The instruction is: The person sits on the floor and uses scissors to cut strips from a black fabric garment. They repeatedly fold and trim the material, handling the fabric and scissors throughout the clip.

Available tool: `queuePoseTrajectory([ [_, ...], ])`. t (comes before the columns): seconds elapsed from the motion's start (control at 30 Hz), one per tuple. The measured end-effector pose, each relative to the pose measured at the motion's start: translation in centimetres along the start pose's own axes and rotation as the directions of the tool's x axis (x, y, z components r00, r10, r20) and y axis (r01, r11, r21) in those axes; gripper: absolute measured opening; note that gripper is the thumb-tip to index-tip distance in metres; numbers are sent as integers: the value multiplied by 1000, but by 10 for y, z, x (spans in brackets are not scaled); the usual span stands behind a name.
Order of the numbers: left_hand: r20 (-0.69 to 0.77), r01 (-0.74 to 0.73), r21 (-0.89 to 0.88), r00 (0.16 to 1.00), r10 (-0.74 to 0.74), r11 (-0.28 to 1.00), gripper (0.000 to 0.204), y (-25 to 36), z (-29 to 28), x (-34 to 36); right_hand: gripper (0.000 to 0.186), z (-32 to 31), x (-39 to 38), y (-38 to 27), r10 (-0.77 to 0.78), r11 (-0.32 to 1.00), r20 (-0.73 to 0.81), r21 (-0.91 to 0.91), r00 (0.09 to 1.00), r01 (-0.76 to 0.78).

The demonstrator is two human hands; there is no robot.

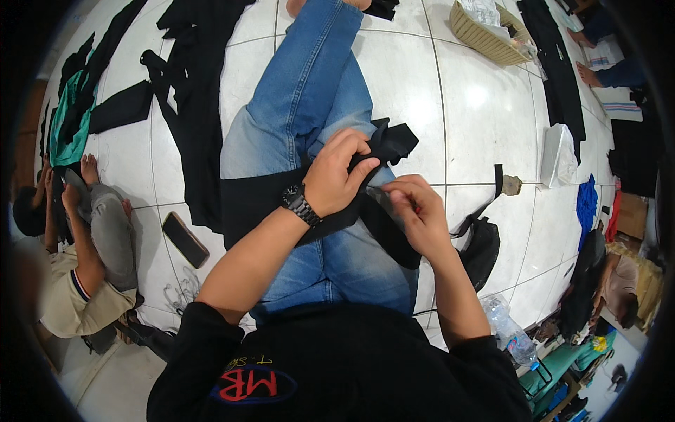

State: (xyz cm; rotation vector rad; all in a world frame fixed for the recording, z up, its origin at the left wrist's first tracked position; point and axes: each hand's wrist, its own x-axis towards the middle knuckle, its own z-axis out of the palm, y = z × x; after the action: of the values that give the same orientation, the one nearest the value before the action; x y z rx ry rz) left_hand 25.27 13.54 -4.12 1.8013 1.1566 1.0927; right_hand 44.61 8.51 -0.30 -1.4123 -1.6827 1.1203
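I sit on a white tiled floor with my legs in blue jeans (309, 91) stretched out. A black piece of cloth (390, 144) lies across my lap. My left hand (337, 176), with a dark wristwatch, grips a fold of that cloth from above. My right hand (415, 211) pinches the cloth's edge just below and to the right; something small and red shows between its fingers, too small to tell what.
A phone (185, 239) lies on the floor at my left, a black bag (481, 246) and a plastic bottle (506, 327) at my right. Black garments (197, 105) lie on the tiles, a woven basket (485, 35) far ahead. A seated person (91, 260) is at left.
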Motion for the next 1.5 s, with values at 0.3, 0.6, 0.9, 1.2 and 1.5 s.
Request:
queuePoseTrajectory([
  [0.3,-43,-16,-36,999,14,999,21,-2,0,0,8,22,18,-10,495,721,253,414,831,-555],
  [0.6,-29,-7,-43,1000,6,999,21,-2,-1,-1,8,27,8,-9,580,588,211,560,787,-584],
  [0.9,-4,-16,-31,1000,15,999,22,1,-3,0,6,26,6,-4,588,538,246,593,771,-599],
  [1.2,18,-13,-24,1000,13,1000,23,2,-1,-2,10,29,1,4,535,527,233,659,812,-536],
  [1.5,8,-5,-46,1000,5,999,25,2,-2,-1,8,22,2,7,544,525,265,633,796,-569],
])
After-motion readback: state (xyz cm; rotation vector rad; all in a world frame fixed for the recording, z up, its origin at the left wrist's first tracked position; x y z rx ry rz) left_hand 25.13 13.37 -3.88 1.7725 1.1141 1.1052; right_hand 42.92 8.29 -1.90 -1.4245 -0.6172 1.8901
